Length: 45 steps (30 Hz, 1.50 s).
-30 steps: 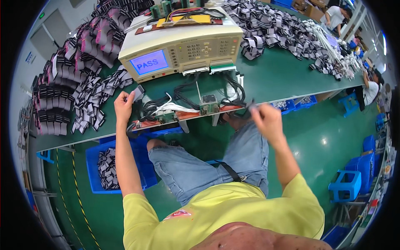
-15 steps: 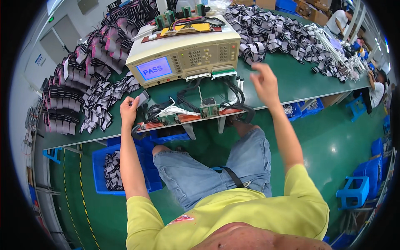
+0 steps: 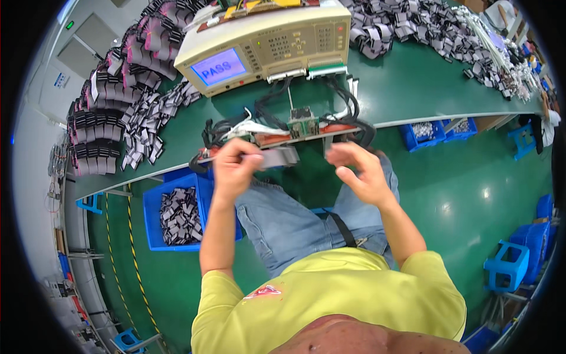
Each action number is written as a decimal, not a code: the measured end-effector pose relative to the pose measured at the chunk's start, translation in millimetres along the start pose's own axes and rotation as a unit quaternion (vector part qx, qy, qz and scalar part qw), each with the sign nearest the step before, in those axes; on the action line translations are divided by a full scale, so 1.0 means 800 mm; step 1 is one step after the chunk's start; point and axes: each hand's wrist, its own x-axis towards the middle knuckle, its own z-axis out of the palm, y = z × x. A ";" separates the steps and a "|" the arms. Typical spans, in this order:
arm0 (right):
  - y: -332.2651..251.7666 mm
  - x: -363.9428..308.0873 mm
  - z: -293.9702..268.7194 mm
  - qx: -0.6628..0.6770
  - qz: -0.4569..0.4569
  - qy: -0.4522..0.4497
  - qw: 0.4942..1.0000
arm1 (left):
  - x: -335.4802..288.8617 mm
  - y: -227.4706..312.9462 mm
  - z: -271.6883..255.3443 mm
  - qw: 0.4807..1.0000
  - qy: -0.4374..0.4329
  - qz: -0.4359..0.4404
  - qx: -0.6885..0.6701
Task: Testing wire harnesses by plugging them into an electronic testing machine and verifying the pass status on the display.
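Left hand [image 3: 236, 162] is pinching a grey flat ribbon cable [image 3: 278, 157] at the bench's [image 3: 413, 88] near edge; right hand [image 3: 359, 171] is hovering half-open, empty. Likely mid-handling; next calls for a steady two-handed grip.

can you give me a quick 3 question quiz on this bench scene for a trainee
1. True or false: the left hand holds a flat grey ribbon cable.
2. Where is the blue bin of cable pieces? A) on the green table top B) on the floor under the table edge, on the person's left C) on the person's lap
3. Fill in: the beige tester stands on the green ____.

Key
1. True; the right hand is open beside the cable's free end, holding nothing.
2. B
3. table
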 end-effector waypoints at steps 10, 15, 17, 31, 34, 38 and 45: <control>0.025 0.008 0.018 0.167 0.138 -0.123 0.968 | -0.036 -0.028 0.048 0.990 -0.056 -0.118 -0.062; 0.021 0.008 0.022 0.132 0.127 -0.107 0.977 | -0.048 -0.034 0.046 0.989 -0.112 -0.096 -0.031; 0.025 0.007 0.029 0.129 0.125 -0.107 0.978 | -0.048 -0.034 0.048 0.990 -0.102 -0.095 -0.017; 0.051 0.050 0.036 -0.016 0.032 0.103 0.994 | -0.002 -0.036 0.058 0.987 0.073 -0.025 0.140; 0.045 0.061 0.050 -0.121 -0.073 0.160 0.977 | -0.002 -0.050 0.049 0.978 0.050 0.052 0.197; 0.055 0.051 0.061 -0.195 -0.087 0.192 0.958 | -0.003 -0.051 0.054 0.966 0.072 0.091 0.232; 0.055 0.061 0.062 -0.231 -0.119 0.202 0.944 | 0.000 -0.051 0.051 0.959 0.069 0.090 0.261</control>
